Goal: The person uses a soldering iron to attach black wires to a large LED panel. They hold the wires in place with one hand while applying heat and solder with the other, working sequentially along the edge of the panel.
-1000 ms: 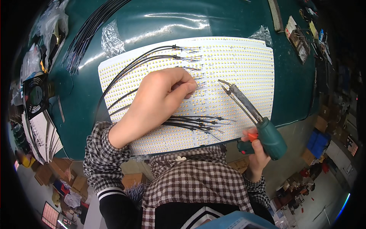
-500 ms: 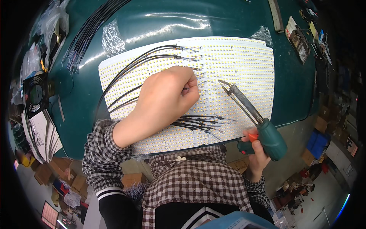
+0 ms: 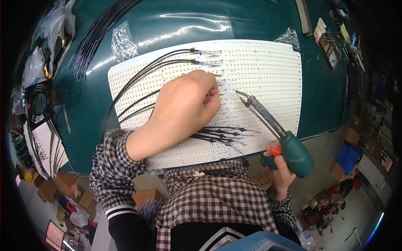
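Note:
A white LED board (image 3: 268,113) with rows of small yellow chips lies in front of me on the table. My left hand (image 3: 184,100) rests over its middle, fingers pinched on a black cable (image 3: 144,99); the hand hides the pinched end. Farther up, more black cables (image 3: 167,54) end in thin wires at the board's centre line. Below my left hand lies a bunch of short black cables (image 3: 220,136) with bare-looking tips. My right hand (image 3: 282,169) grips a green soldering gun (image 3: 296,154) with an orange trigger. Its tip hovers to the right of my left fingertips.
A bundle of black cables (image 3: 106,31) lies on the green table (image 3: 251,21) at the far left. A small black fan (image 3: 39,102) and a stack of white sheets (image 3: 46,146) are at the left edge. A dirty box (image 3: 327,46) stands far right.
The soldering gun has shifted slightly left, bringing its tip nearer my left fingers. My left hand has moved a little to the right and remains pinched.

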Action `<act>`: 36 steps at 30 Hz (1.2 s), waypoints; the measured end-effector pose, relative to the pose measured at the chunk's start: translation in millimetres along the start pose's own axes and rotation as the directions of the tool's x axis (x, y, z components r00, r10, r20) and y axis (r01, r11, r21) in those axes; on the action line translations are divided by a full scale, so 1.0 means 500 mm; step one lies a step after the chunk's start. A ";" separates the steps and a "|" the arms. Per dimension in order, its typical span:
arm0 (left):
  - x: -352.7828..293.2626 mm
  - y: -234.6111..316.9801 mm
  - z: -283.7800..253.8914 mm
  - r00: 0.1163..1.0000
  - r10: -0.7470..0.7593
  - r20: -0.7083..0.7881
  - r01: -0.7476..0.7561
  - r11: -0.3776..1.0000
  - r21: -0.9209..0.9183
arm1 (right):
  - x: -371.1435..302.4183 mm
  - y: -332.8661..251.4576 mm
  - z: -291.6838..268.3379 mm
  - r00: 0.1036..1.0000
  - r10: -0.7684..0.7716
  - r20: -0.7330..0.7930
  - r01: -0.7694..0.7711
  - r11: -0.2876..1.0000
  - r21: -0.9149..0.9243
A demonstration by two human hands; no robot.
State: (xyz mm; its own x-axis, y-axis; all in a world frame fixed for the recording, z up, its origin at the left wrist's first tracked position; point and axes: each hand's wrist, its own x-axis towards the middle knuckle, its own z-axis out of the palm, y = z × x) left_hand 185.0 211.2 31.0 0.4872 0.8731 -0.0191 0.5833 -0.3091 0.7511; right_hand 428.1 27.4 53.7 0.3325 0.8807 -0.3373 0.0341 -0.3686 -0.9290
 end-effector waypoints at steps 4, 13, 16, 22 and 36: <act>-0.001 -0.002 0.003 1.000 0.021 -0.004 -0.021 0.999 0.024 | 0.000 0.016 -0.006 0.998 -0.047 0.031 0.048 0.999 -0.015; -0.001 -0.002 0.002 1.000 0.015 0.005 -0.015 1.000 0.022 | 0.004 0.030 -0.020 0.989 -0.113 0.099 0.127 0.981 -0.149; -0.001 0.001 0.003 1.000 0.014 0.008 -0.014 1.000 0.008 | 0.006 0.029 -0.017 0.988 -0.120 0.097 0.135 0.978 -0.162; 0.000 0.001 0.003 1.000 0.013 0.012 -0.013 1.000 -0.008 | 0.014 0.028 -0.018 0.979 -0.150 0.136 0.176 0.963 -0.203; 0.001 0.002 0.003 1.000 0.016 0.009 -0.016 0.999 0.036 | 0.013 0.028 -0.014 0.980 -0.133 0.149 0.163 0.964 -0.212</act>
State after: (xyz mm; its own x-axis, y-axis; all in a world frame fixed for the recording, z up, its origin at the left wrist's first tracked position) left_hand 186.6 211.0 30.8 0.5020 0.8648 -0.0127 0.5986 -0.3369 0.7268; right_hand 437.3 25.6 39.5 0.1812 0.9562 -0.2298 0.2866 -0.2749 -0.9178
